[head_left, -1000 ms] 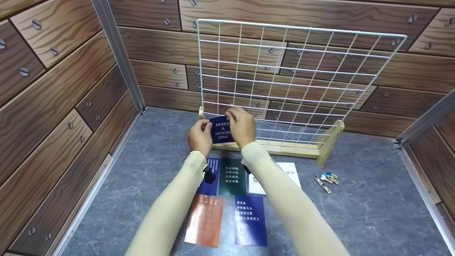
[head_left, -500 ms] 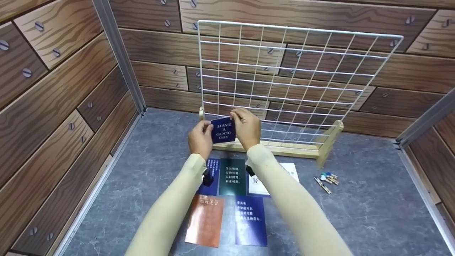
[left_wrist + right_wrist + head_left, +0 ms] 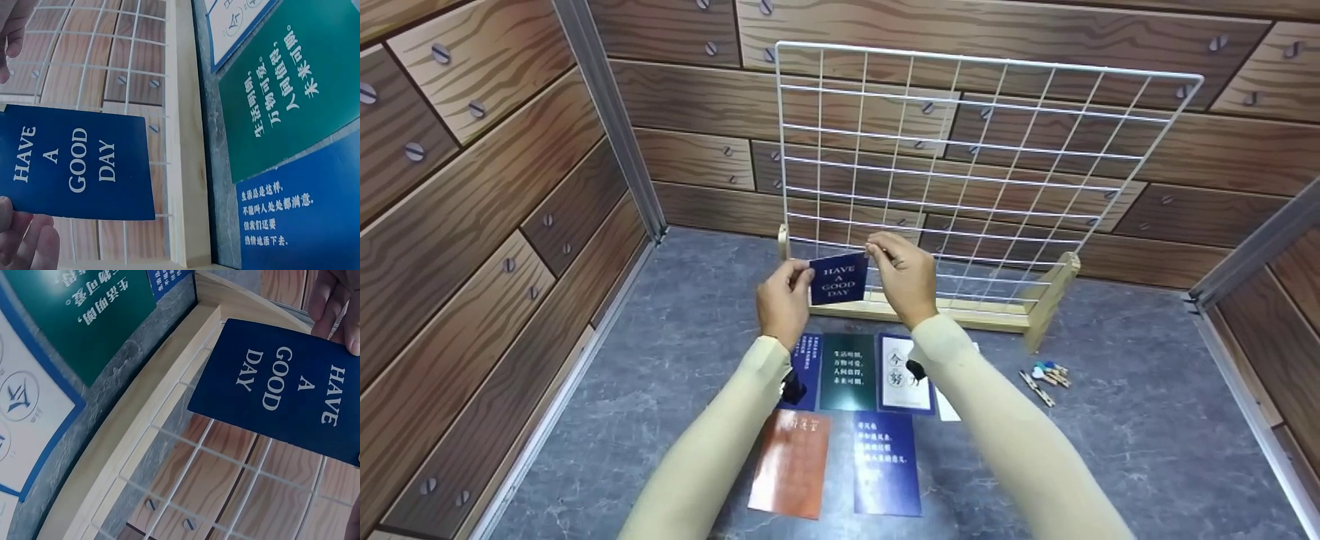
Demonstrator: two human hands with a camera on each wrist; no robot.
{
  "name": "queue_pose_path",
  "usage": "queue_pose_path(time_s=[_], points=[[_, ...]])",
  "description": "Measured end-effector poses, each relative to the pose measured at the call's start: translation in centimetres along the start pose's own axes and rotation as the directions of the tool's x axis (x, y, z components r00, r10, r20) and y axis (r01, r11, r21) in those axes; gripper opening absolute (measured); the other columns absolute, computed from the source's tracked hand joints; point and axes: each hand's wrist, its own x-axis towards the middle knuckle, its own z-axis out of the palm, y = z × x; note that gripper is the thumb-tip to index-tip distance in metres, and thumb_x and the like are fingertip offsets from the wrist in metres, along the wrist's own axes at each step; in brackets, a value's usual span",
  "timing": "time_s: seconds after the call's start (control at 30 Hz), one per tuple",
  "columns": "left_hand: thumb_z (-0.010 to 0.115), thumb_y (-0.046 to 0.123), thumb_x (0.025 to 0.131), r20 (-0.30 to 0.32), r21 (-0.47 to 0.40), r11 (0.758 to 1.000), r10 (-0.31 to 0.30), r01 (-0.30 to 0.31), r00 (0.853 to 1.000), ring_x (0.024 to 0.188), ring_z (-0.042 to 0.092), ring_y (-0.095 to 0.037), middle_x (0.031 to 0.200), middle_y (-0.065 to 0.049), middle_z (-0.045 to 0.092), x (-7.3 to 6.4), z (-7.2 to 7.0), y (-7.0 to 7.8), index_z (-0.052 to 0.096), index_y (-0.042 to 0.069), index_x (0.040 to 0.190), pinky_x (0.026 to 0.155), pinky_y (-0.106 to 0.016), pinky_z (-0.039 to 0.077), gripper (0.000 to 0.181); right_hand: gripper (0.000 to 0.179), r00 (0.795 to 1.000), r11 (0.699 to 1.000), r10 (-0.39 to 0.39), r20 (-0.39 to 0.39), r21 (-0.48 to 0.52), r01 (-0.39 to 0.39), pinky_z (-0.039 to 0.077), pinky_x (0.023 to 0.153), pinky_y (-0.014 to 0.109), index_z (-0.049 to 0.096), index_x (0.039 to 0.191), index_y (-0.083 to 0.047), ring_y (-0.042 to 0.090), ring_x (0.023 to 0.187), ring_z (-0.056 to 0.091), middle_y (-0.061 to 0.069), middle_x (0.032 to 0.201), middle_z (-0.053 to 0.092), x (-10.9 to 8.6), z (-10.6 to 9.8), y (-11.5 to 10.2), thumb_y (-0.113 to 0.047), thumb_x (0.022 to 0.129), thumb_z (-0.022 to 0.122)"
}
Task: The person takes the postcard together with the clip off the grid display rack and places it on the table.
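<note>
A dark blue card reading "HAVE A GOOD DAY" [image 3: 838, 279] is held up in front of the white wire grid [image 3: 930, 161]. My left hand [image 3: 784, 300] pinches its left edge between thumb and fingers. At the card's upper right corner, my right hand [image 3: 907, 274] has thumb and fingertips together. A sliver of pale wood, apparently a clothespin [image 3: 3, 106], shows at that corner in the left wrist view; the rest lies outside that view. In the right wrist view, the left hand's fingers [image 3: 332, 304] grip the card's edge.
Below lie a green card [image 3: 847, 373], a blue-bordered white card [image 3: 896, 394], an orange card [image 3: 790, 465] and blue cards [image 3: 886, 465]. Several small clothespins [image 3: 1050, 373] lie to the right. The grid stands in a wooden base [image 3: 990, 318] before a wood-patterned wall.
My right hand has moved right, uncovering the card's right side and the white card below. The held card has shifted slightly right, with my left hand still on its left edge.
</note>
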Motion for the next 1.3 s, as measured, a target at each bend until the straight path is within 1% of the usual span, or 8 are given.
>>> queue_pose_path(time_s=[0.13, 0.3, 0.47, 0.57, 0.73, 0.87, 1.1, 1.3], points=[[0.074, 0.016, 0.096, 0.007, -0.012, 1.000, 0.012, -0.012, 1.000, 0.074, 0.066, -0.014, 0.088, 0.000, 0.077, -0.4, -0.1, 0.6, 0.078, 0.011, 0.101, 0.069, -0.033, 0.052, 0.008, 0.006, 1.000, 0.999, -0.030, -0.008, 0.039, 0.030, 0.056, 0.092, 0.027, 0.081, 0.095, -0.002, 0.024, 0.098, 0.075, 0.013, 0.103, 0.078, -0.2, -1.2, 0.1, -0.002, 0.092, 0.076], [0.075, 0.015, 0.096, 0.008, -0.023, 0.999, 0.030, -0.029, 1.000, 0.073, 0.065, -0.013, 0.085, 0.000, 0.075, -0.8, -0.3, 1.2, 0.078, 0.010, 0.101, 0.068, -0.031, 0.051, 0.008, 0.006, 0.999, 0.997, -0.033, -0.017, 0.070, 0.034, 0.057, 0.087, 0.022, 0.080, 0.095, -0.002, 0.022, 0.093, 0.075, 0.012, 0.103, 0.078, -0.4, -3.0, 0.1, -0.001, 0.091, 0.076], [0.073, 0.015, 0.097, 0.026, -0.058, 0.998, 0.017, -0.016, 1.000, 0.073, 0.064, -0.013, 0.086, 0.001, 0.075, -1.2, -0.7, 1.5, 0.077, 0.009, 0.100, 0.069, -0.030, 0.051, 0.007, 0.007, 0.998, 0.994, -0.028, -0.048, 0.102, 0.033, 0.056, 0.081, 0.018, 0.080, 0.098, 0.000, 0.022, 0.087, 0.075, 0.011, 0.105, 0.078, -0.8, -4.9, 0.1, -0.003, 0.093, 0.075], [0.072, 0.014, 0.098, 0.031, -0.084, 0.996, 0.013, -0.010, 0.999, 0.075, 0.065, -0.014, 0.087, -0.001, 0.075, -1.4, -0.9, 1.5, 0.075, 0.008, 0.100, 0.070, -0.030, 0.052, 0.007, 0.009, 0.997, 0.996, -0.025, -0.071, 0.087, 0.032, 0.055, 0.080, 0.015, 0.080, 0.099, -0.001, 0.024, 0.085, 0.074, 0.011, 0.104, 0.078, -1.3, -6.0, 0.2, 0.000, 0.091, 0.076], [0.071, 0.013, 0.098, 0.026, -0.115, 0.993, 0.016, -0.013, 1.000, 0.077, 0.067, -0.014, 0.088, -0.002, 0.074, -1.7, -1.3, 1.7, 0.074, 0.006, 0.101, 0.071, -0.029, 0.053, 0.008, 0.011, 0.994, 0.999, -0.010, -0.105, 0.043, 0.015, 0.052, 0.076, 0.011, 0.078, 0.098, 0.004, 0.028, 0.081, 0.071, 0.017, 0.102, 0.077, -2.3, -7.8, 0.4, 0.008, 0.088, 0.075], [0.072, 0.013, 0.098, 0.023, -0.116, 0.993, 0.038, -0.035, 0.999, 0.076, 0.067, -0.014, 0.087, -0.002, 0.075, -2.0, -1.6, 1.9, 0.073, 0.006, 0.099, 0.071, -0.029, 0.054, 0.007, 0.012, 0.990, 1.000, -0.012, -0.140, 0.022, 0.015, 0.052, 0.075, 0.011, 0.076, 0.098, 0.010, 0.030, 0.077, 0.069, 0.023, 0.101, 0.075, -3.3, -9.5, -0.6, 0.014, 0.087, 0.073], [0.071, 0.012, 0.098, 0.025, -0.132, 0.986, 0.104, -0.099, 0.994, 0.077, 0.068, -0.013, 0.088, -0.001, 0.075, -2.6, -2.1, 2.2, 0.073, 0.007, 0.100, 0.071, -0.028, 0.055, 0.006, 0.012, 0.979, 1.000, 0.025, -0.201, 0.001, -0.025, 0.050, 0.073, 0.008, 0.075, 0.098, 0.010, 0.006, 0.078, 0.065, 0.025, 0.101, 0.074, -4.6, -12.5, -0.6, 0.015, 0.088, 0.071], [0.071, 0.011, 0.098, 0.029, -0.180, 0.975, 0.139, -0.131, 0.990, 0.077, 0.068, -0.016, 0.089, -0.001, 0.075, -2.9, -2.4, 2.3, 0.073, 0.007, 0.101, 0.068, -0.025, 0.053, 0.006, 0.011, 0.964, 0.999, 0.048, -0.260, 0.016, -0.046, 0.050, 0.071, 0.009, 0.075, 0.097, 0.013, 0.002, 0.078, 0.063, 0.028, 0.100, 0.073, -5.7, -14.9, 0.3, 0.016, 0.087, 0.072]])
